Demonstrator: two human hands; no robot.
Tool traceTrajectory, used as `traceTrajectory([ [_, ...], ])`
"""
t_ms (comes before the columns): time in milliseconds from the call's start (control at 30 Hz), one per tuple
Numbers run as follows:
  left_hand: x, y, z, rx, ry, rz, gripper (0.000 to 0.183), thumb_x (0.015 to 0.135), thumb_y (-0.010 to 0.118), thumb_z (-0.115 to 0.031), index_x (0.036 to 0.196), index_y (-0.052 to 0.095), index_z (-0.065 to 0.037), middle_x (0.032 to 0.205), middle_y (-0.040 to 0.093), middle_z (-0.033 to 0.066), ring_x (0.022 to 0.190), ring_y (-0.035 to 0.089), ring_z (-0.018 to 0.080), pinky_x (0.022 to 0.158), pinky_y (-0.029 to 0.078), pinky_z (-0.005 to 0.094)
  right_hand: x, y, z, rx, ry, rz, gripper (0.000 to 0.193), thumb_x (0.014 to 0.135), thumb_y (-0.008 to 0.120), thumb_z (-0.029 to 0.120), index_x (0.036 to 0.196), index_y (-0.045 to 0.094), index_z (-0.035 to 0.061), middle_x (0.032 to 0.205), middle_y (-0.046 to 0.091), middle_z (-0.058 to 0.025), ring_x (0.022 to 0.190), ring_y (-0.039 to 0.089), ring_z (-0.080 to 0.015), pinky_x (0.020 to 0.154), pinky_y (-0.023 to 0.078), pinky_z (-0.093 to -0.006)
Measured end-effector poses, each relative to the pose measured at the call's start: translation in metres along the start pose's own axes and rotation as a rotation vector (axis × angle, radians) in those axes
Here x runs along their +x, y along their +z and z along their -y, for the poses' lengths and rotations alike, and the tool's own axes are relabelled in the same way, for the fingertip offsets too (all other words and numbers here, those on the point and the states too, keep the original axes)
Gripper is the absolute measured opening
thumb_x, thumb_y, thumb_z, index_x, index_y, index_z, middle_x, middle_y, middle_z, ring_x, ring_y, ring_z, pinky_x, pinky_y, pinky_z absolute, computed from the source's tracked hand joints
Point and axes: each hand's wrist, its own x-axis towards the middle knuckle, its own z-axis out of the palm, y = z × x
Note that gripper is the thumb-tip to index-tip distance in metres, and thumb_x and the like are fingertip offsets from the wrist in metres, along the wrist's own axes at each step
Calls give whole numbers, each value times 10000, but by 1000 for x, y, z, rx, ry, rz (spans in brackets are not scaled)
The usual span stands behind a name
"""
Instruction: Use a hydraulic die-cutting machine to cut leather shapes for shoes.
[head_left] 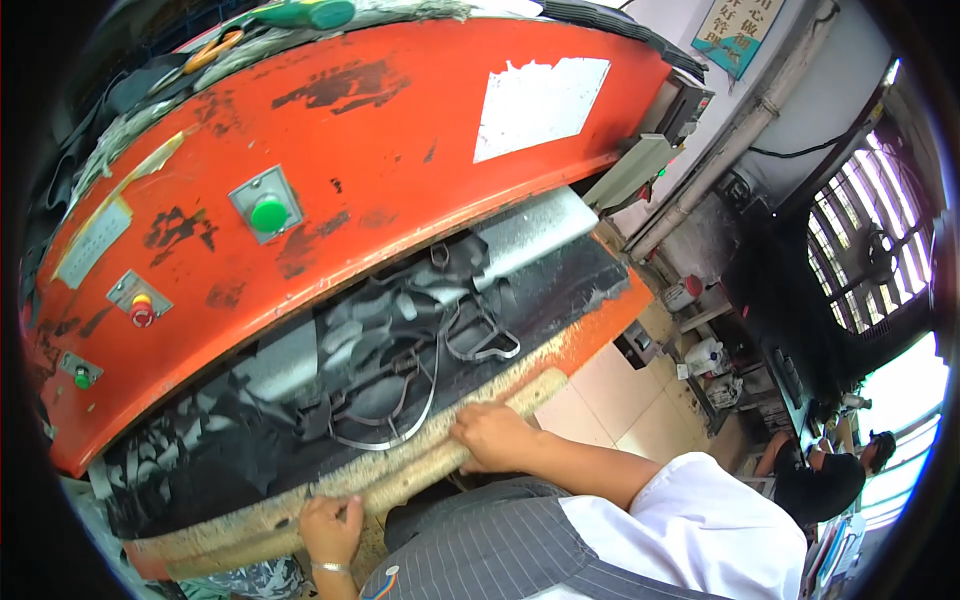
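Observation:
My left hand [332, 527], with a bracelet on its wrist, is closed with curled fingers on the worn beige padded bar [400, 487] along the machine's front edge. Farther right, my right hand [490, 436] is closed over the same bar. Just beyond lies a strip-metal cutting die [425, 408], a curved loop on the black bed. A second looped die [483, 352] sits to its right. Black leather-like scraps [370, 325] are heaped behind and around them. Part of each hand's fingertips is hidden.
The orange press head [400, 120] spans above the bed, carrying a green button [268, 213] and a red knob [142, 311]. Orange-handled scissors [213, 50] lie on top. At right are a pipe [760, 118], a tiled floor [640, 420] and a seated person [820, 480].

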Motion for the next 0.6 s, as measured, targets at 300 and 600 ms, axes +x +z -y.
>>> traceTrajectory([
  [300,237,67,-117,-252,584,22,456,848,587,-71,1298,536,-15,1104,637,180,1007,605,341,906,453,429,167,-109,-114,29,584,-284,569,849,594,528,1155,538,52,917,685,-214,878,666,-406,763,521,-496],
  [600,293,141,-115,-74,503,233,520,835,479,0,1354,451,0,1311,552,204,1287,473,331,1102,330,454,177,-133,-195,933,587,-178,427,846,618,197,1243,545,56,850,669,-59,762,628,-155,701,527,-298],
])
